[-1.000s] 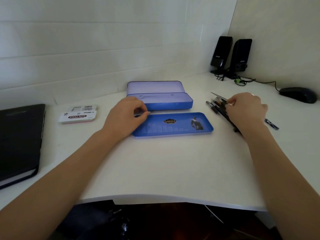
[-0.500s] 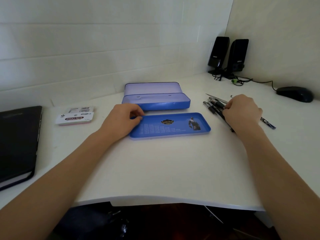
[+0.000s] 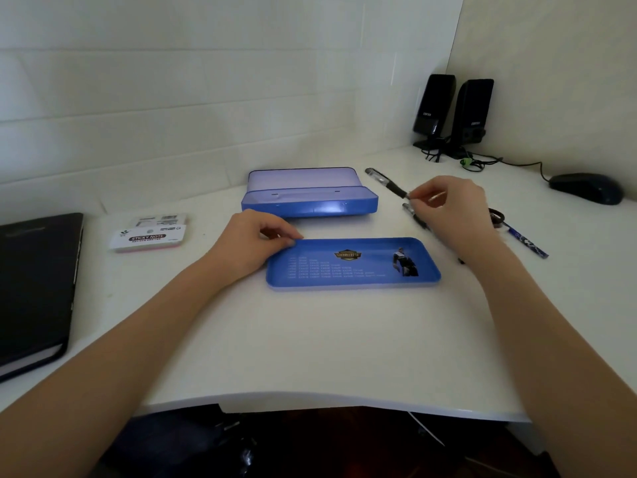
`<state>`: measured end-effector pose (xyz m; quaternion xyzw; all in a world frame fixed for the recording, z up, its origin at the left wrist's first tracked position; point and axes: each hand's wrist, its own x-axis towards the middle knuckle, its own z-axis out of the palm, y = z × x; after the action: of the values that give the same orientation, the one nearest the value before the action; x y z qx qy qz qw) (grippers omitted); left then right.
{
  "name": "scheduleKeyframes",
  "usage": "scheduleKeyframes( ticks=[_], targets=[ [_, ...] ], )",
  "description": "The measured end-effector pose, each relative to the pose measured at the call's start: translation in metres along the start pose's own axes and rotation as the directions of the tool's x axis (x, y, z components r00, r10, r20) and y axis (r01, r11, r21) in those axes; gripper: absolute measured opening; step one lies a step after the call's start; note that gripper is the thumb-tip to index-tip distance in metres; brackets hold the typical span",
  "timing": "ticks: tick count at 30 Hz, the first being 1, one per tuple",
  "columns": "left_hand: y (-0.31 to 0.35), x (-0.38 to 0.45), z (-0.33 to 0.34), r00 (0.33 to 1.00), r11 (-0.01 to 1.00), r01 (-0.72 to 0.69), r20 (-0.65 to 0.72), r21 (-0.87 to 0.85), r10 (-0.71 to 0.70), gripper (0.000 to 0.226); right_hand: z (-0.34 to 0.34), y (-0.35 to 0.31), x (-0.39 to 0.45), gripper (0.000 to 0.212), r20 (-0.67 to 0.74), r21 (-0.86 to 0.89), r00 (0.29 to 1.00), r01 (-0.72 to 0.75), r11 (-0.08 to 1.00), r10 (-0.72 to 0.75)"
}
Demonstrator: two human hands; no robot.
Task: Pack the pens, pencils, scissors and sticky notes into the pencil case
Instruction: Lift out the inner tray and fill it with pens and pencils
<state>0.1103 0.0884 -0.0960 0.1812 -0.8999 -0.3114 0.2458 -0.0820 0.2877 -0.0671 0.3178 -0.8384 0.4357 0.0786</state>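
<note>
on the white desk (image 3: 310,346) the blue pencil case (image 3: 310,200) sat open toward the back wall, its lid tipped up behind the tray part, and nothing could be seen inside it from where i stood. a separate flat blue inner tray (image 3: 353,263), printed with a small badge and a figure, lay just in front of the case, apart from it.

the left hand (image 3: 251,243) rested on the desk at the tray's left end, fingers curled, the thumb and fingertips pinching that near corner rim.

the right hand (image 3: 455,208) hovered to the right of the case, its thumb and forefinger pinching the end of a black pen (image 3: 387,182) that was lifted and angled up toward the case's right end. a second black pen (image 3: 415,217) lay on the desk just under that hand, partly covered by it. a blue patterned pen (image 3: 527,241) lay further right, with something dark and looped beside it that i could not make out.

the sticky notes (image 3: 148,236), a packet labelled as such, lay well to the left of the case, with a black notebook (image 3: 34,281) at the desk's left edge. two black speakers (image 3: 453,112) stood in the far right corner, and a black mouse (image 3: 586,188) lay near them, cable trailing.
</note>
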Motion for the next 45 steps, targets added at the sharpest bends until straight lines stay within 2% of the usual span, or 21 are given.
scheduleKeyframes(
  ticks=[2, 5, 7, 9, 12, 18, 21, 24, 27, 30, 34, 38, 43, 45],
  targets=[
    [-0.001, 0.001, -0.001, 1.000, 0.999, 0.011, 0.010, -0.033, -0.011, 0.011, 0.001, -0.008, -0.006, 0.005, 0.152, 0.092, 0.983, 0.092, 0.991, -0.106],
    [-0.002, 0.003, -0.002, 0.997, 0.981, 0.065, -0.032, -0.185, -0.072, 0.011, 0.006, -0.020, -0.017, 0.005, 0.408, 0.110, 0.880, 0.218, 0.970, -0.244],
    [0.001, 0.002, -0.002, 0.994, 0.947, 0.102, -0.010, -0.305, -0.110, 0.017, 0.013, -0.025, -0.023, 0.004, 0.485, 0.102, 0.828, 0.266, 0.959, -0.281],
    [0.005, 0.001, -0.002, 0.995, 0.951, 0.091, 0.060, -0.297, -0.077, 0.017, 0.022, -0.028, -0.027, 0.002, 0.492, 0.088, 0.820, 0.288, 0.954, -0.293],
    [0.007, -0.002, 0.000, 0.991, 0.983, 0.039, 0.136, -0.179, -0.015, 0.019, 0.036, -0.027, -0.030, 0.004, 0.443, 0.100, 0.839, 0.305, 0.947, -0.317],
    [0.004, 0.000, 0.000, 0.994, 0.990, 0.013, 0.114, -0.142, 0.004, 0.018, 0.048, -0.030, -0.028, 0.010, 0.362, 0.032, 0.848, 0.403, 0.915, -0.387],
    [0.002, 0.001, 0.001, 0.996, 0.988, 0.021, 0.092, -0.150, -0.007, 0.014, 0.029, -0.022, -0.015, 0.007, 0.187, -0.062, 0.935, 0.318, 0.946, -0.302],
    [0.002, 0.001, 0.002, 0.997, 0.989, 0.018, 0.075, -0.149, -0.007, 0.010, 0.004, -0.006, -0.002, 0.006, 0.025, -0.320, 0.997, 0.075, 0.945, -0.070],
    [0.003, 0.001, 0.002, 0.998, 0.990, 0.010, 0.067, -0.141, 0.000, 0.010, -0.006, 0.007, 0.004, 0.011, -0.025, -0.465, 0.989, -0.142, 0.874, 0.148],
    [0.003, 0.001, 0.002, 0.998, 0.991, 0.011, 0.068, -0.134, -0.002, 0.010, -0.004, 0.014, 0.008, 0.022, -0.022, -0.525, 0.953, -0.267, 0.808, 0.301],
    [0.003, 0.000, 0.002, 0.998, 0.990, 0.015, 0.066, -0.142, -0.006, 0.010, -0.002, 0.016, 0.010, 0.031, -0.026, -0.525, 0.931, -0.324, 0.787, 0.365],
    [0.003, 0.001, 0.002, 0.997, 0.990, 0.018, 0.077, -0.138, -0.007, 0.010, 0.002, 0.014, 0.006, 0.038, 0.070, -0.519, 0.931, -0.273, 0.810, 0.358],
    [0.002, 0.001, 0.001, 0.997, 0.992, 0.018, 0.078, -0.127, -0.008, 0.010, 0.005, 0.009, 0.003, 0.025, 0.138, -0.538, 0.930, -0.219, 0.814, 0.342],
    [0.002, 0.001, 0.001, 0.997, 0.992, 0.018, 0.076, -0.128, -0.008, 0.010, 0.005, 0.007, 0.002, 0.030, 0.143, -0.560, 0.922, -0.224, 0.798, 0.360]
  ],
)
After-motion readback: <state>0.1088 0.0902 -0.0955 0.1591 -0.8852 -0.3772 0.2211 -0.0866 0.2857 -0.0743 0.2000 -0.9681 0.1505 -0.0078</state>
